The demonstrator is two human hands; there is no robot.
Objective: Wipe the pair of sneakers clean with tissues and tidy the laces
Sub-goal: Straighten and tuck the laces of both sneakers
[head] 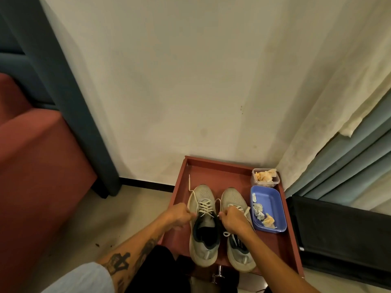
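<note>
Two grey sneakers stand side by side, toes toward the wall, in a shallow red tray [211,166]. The left sneaker [203,246] has cream laces; one lace end [190,187] trails up over the tray's left side. My left hand [179,214] pinches a lace at the shoe's left side. My right hand [232,220] pinches the other lace between the two shoes and covers part of the right sneaker [232,197]. A blue tub [273,199] to the right holds several crumpled tissues [259,211].
A clear plastic box [265,177] with crumpled orange-tinted tissues sits at the tray's far right corner. A red sofa [38,166] is on the left, curtains [338,166] and a black object [342,233] on the right, a white wall behind.
</note>
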